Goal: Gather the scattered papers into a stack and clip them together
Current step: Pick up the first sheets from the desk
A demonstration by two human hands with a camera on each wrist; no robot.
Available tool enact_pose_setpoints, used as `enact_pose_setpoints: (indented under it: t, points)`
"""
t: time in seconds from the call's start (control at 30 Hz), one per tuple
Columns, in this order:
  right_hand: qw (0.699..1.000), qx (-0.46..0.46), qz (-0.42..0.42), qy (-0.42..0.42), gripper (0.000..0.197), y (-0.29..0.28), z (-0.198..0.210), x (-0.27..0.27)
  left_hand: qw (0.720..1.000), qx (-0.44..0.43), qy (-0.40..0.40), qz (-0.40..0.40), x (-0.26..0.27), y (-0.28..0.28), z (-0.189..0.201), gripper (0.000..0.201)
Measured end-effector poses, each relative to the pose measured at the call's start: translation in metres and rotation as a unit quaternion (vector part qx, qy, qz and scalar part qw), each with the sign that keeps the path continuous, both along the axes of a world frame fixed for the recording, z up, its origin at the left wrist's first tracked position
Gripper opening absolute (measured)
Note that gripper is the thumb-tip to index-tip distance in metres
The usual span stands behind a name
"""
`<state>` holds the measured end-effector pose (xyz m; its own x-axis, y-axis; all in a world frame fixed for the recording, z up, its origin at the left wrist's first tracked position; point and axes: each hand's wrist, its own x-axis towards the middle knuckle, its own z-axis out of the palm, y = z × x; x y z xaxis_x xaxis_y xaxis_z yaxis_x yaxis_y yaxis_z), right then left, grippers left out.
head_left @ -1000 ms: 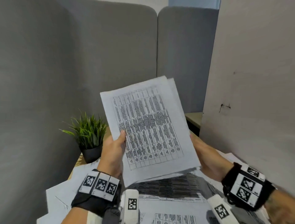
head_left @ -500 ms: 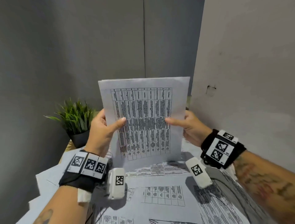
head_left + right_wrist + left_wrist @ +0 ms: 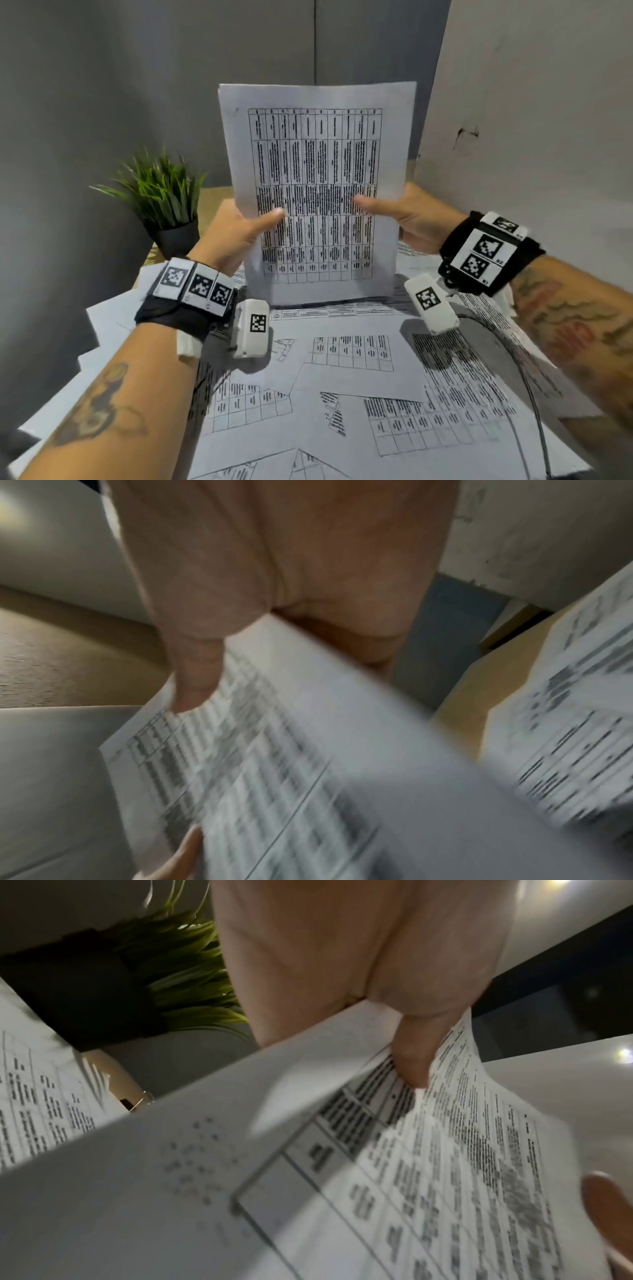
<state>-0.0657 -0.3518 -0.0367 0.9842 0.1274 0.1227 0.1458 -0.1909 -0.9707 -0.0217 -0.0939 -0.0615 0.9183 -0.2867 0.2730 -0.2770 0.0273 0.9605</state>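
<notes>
I hold a stack of printed sheets [image 3: 317,192] upright with both hands, its bottom edge touching the papers on the table. My left hand [image 3: 239,233] grips the left edge, thumb on the front. My right hand [image 3: 404,216] grips the right edge the same way. In the left wrist view the stack [image 3: 342,1164] runs across the frame with my thumb [image 3: 414,1053] pressed on it. The right wrist view is blurred; there the stack [image 3: 308,764] lies under my thumb [image 3: 195,674]. Several loose printed papers [image 3: 342,377] cover the table below. No clip is in view.
A potted green plant [image 3: 161,198] stands at the back left of the table. Grey padded panels [image 3: 171,85] close the back and left. A pale wall [image 3: 531,120] rises on the right. A thin black cable [image 3: 527,383] crosses the papers at the right.
The sheets went from tilted and fanned to upright and squared. My right hand came round to grip the right edge with the thumb in front, and the stack's bottom edge came down onto the papers.
</notes>
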Motion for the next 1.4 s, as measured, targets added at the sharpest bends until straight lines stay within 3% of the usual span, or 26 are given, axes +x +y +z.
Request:
enact_pose_setpoints:
  t: [0.03,0.07,0.13,0.23,0.3,0.43,0.53,0.67,0.73,0.83,0.93,0.97,1.0,1.07,1.1,1.13,1.17,1.27,1.33,1.4]
  points:
    - [0.999,-0.044,0.001,0.016,0.076,-0.006,-0.001,0.003,1.000,0.005,-0.001,0.017,0.002,0.001,-0.001,0.034]
    - [0.996,-0.077,0.004,0.037,0.084,-0.014,-0.003,0.007,0.999,0.005,-0.002,0.038,0.004,0.003,-0.001,0.029]
    - [0.980,-0.180,-0.016,0.079,0.077,-0.034,-0.007,0.015,0.996,-0.011,-0.002,0.090,0.010,0.008,0.000,0.015]
    - [0.921,-0.363,-0.041,0.136,0.083,-0.063,-0.019,0.032,0.988,-0.052,0.004,0.143,0.017,0.017,0.002,0.037]
    - [0.881,-0.440,-0.033,0.171,0.090,-0.065,-0.025,0.044,0.987,-0.062,0.003,0.148,0.018,0.021,0.002,0.036]
    - [0.806,-0.568,-0.002,0.164,0.096,-0.046,-0.033,0.070,0.990,-0.050,0.003,0.135,0.018,0.022,0.001,0.022]
    - [0.784,-0.597,0.001,0.171,0.081,-0.035,-0.048,0.088,0.989,-0.050,0.007,0.136,0.021,0.024,0.000,0.022]
    - [0.803,-0.568,0.008,0.181,0.062,-0.028,-0.051,0.092,0.988,-0.060,0.012,0.140,0.022,0.024,-0.003,0.036]
    - [0.819,-0.551,-0.002,0.159,0.077,-0.029,-0.053,0.095,0.988,-0.064,0.016,0.138,0.022,0.023,-0.003,0.039]
    - [0.809,-0.567,0.015,0.154,0.110,-0.034,-0.058,0.103,0.990,-0.065,0.010,0.126,0.019,0.021,0.000,0.042]
    - [0.820,-0.548,0.012,0.165,0.115,-0.039,-0.062,0.112,0.989,-0.074,0.009,0.127,0.020,0.025,0.000,0.069]
    - [0.818,-0.551,0.010,0.165,0.108,-0.037,-0.059,0.109,0.989,-0.080,0.016,0.127,0.020,0.026,0.001,0.082]
    - [0.822,-0.550,0.015,0.148,0.089,-0.034,-0.055,0.105,0.988,-0.087,0.023,0.123,0.020,0.027,0.002,0.083]
    - [0.848,-0.523,-0.005,0.086,0.020,-0.033,-0.047,0.094,0.988,-0.097,0.038,0.118,0.015,0.025,0.005,0.050]
    - [0.864,-0.501,-0.021,0.050,0.014,-0.036,-0.045,0.091,0.986,-0.100,0.052,0.124,0.015,0.025,0.006,0.037]
    - [0.875,-0.483,-0.034,0.012,0.023,-0.042,-0.042,0.090,0.984,-0.107,0.062,0.126,0.017,0.025,0.005,0.032]
    - [0.889,-0.454,-0.052,-0.013,0.027,-0.046,-0.038,0.087,0.982,-0.121,0.072,0.124,0.017,0.024,0.005,0.031]
    - [0.936,-0.330,-0.094,-0.074,0.013,-0.057,-0.029,0.078,0.980,-0.137,0.090,0.115,0.018,0.021,0.004,0.029]
    - [0.973,-0.163,-0.144,-0.076,0.008,-0.059,-0.027,0.069,0.978,-0.151,0.100,0.103,0.017,0.017,0.004,0.028]
    - [0.983,0.006,-0.171,-0.062,0.009,-0.056,-0.027,0.059,0.975,-0.170,0.106,0.091,0.015,0.013,0.005,0.027]
